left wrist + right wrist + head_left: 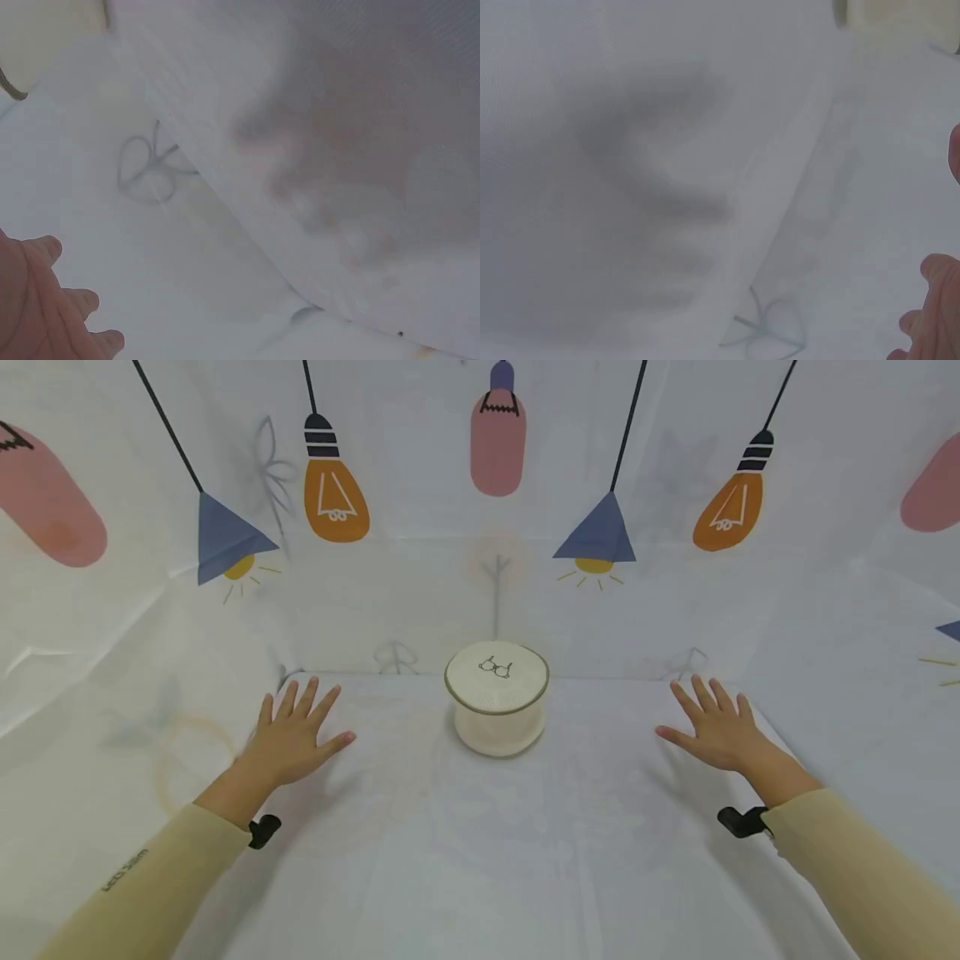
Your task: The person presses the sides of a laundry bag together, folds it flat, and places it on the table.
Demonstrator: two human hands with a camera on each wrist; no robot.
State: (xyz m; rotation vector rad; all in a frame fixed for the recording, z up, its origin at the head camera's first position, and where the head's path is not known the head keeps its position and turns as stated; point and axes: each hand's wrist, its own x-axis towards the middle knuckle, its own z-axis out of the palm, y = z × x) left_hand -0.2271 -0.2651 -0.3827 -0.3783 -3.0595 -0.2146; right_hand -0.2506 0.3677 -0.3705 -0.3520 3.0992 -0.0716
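A cream, spool-shaped object [501, 727] stands upright on the white surface. Its wide round top has a dark rim and a small drawing of glasses; what kind of thing it is I cannot tell. My left hand [288, 743] is held out to the left of it, fingers spread, palm down, holding nothing. On the other side my right hand [716, 731] is spread the same way, also holding nothing. Both cast shadows on the surface and stay apart from the object. Parts of the cream object appear at the top corners of the left wrist view [49, 37] and right wrist view [907, 22].
White cloth walls [420, 593] printed with lamps and bulbs rise behind and at both sides. The white surface [487, 852] stretches between the arms. A black strap [264, 832] is on the left wrist and another black strap [742, 822] on the right.
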